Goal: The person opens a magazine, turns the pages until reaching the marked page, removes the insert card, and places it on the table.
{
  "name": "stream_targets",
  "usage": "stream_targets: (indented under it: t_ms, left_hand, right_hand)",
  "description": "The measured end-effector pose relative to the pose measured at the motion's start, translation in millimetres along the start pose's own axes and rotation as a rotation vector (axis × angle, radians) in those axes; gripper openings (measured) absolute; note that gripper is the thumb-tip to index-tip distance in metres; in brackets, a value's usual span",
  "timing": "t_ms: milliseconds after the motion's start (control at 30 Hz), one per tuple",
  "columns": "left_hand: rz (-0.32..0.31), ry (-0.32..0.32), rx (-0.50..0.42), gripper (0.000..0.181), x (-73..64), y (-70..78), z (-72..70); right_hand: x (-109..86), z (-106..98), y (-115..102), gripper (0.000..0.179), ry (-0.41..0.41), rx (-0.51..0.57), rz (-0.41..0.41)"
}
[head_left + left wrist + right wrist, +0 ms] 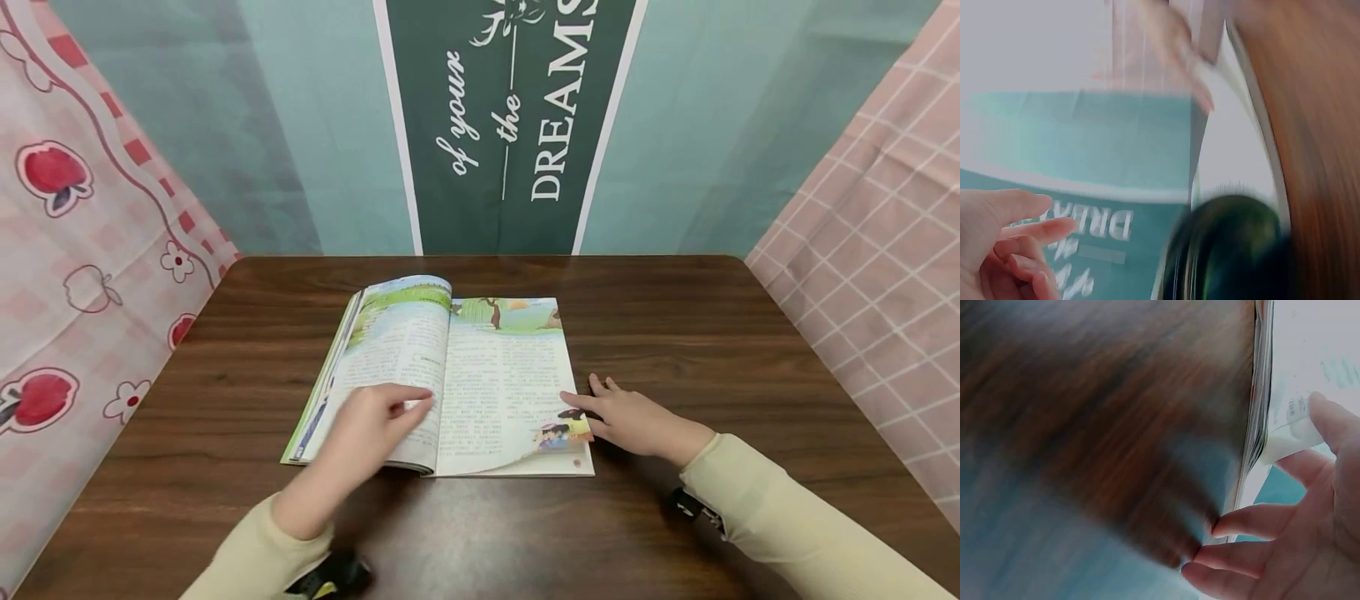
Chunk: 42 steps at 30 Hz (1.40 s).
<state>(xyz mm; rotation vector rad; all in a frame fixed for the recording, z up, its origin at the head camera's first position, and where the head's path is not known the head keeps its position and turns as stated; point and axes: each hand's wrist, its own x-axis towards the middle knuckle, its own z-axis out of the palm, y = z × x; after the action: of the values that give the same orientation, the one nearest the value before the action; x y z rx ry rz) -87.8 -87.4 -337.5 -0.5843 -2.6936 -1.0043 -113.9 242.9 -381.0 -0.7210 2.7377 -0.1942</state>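
An illustrated magazine (pixel 480 367) lies spread on the table, printed text on both pages. Over its left page is my left hand (pixel 378 425), thumb and index finger extended towards the fold, with nothing between them. In the left wrist view that left hand (pixel 1013 244) shows its other fingers loosely bent. At the lower right corner my right hand (pixel 630 421) pinches the right page (pixel 495 375), whose bottom edge curls up from the sheets below. The right wrist view shows the right hand (pixel 1285 537) with thumb and index finger on opposite sides of the page corner.
The dark wooden table (pixel 712 333) extends around the magazine. A teal curtain with a lettered green panel (pixel 517 125) hangs behind. Patterned cloths hang at both sides, fruit-printed (pixel 56 179) on the left and pink-checked (pixel 870 208) on the right.
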Motion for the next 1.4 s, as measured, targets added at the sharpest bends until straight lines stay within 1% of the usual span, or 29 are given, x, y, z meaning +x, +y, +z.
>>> stream_targets:
  t_ms: [100, 200, 267, 400, 500, 567, 633, 700, 867, 1000, 1100, 1233, 1333, 1400]
  left_hand:
    - [0.061, -0.043, -0.058, 0.013, 10.2, 20.9, 20.7]
    - [0.102, -0.095, -0.059, 0.018, 19.8, 37.4, 41.0]
    - [0.114, -0.132, -0.057, 0.022, 25.4, 45.1, 54.5]
    - [0.125, -0.194, -0.033, 0.028, 34.7, 57.7, 79.3]
    - [0.141, -0.22, -0.007, 0.029, 40.7, 65.4, 93.4]
    - [0.149, -0.23, 0.008, 0.028, 44.1, 69.6, 99.8]
    - [0.141, -0.23, 0.028, 0.025, 46.8, 72.3, 104.1]
    - [0.131, -0.218, 0.055, 0.022, 48.5, 73.2, 106.6]
    - [0.111, -0.165, 0.088, 0.015, 49.5, 69.4, 105.6]
    - [0.088, -0.094, 0.062, 0.013, 50.3, 60.8, 95.1]
    - [0.062, -0.018, 0.042, 0.011, 49.6, 50.7, 81.3]
    - [0.03, 0.076, 0.006, 0.007, 44.0, 33.2, 58.1]
    - [-0.017, 0.119, -0.019, 0.006, 36.6, 18.4, 37.8]
    - [-0.051, 0.145, -0.02, 0.006, 30.4, 7.4, 23.9]
  right_hand:
    - [2.0, -1.1, -1.8, 0.054, -0.001, 0.026, 0.026]
    - [5.2, -2.7, -4.6, 0.059, -0.001, 0.066, 0.066]
    - [7.5, -3.7, -6.7, 0.06, -0.002, 0.089, 0.089]
    - [9.9, -5.9, -8.3, 0.06, -0.007, 0.098, 0.101]
    - [10.9, -7.4, -7.8, 0.054, -0.006, 0.097, 0.099]
    - [11.0, -8.1, -7.1, 0.051, -0.001, 0.093, 0.092]
    - [10.7, -8.5, -6.4, 0.051, 0.005, 0.093, 0.088]
    - [10.5, -7.9, -5.8, 0.056, 0.006, 0.101, 0.09]
    - [8.8, -4.5, -3.3, 0.07, -0.008, 0.12, 0.114]
    - [6.3, -4.2, -1.4, 0.084, -0.004, 0.153, 0.146]
    - [3.3, -4.7, 0.2, 0.091, -0.007, 0.166, 0.147]
    - [0.7, -1.8, 2.5, 0.093, -0.021, 0.155, 0.105]
    - [0.5, 1.6, 2.6, 0.094, -0.031, 0.135, 0.07]
    - [0.6, 3.4, 2.1, 0.095, -0.033, 0.114, 0.049]
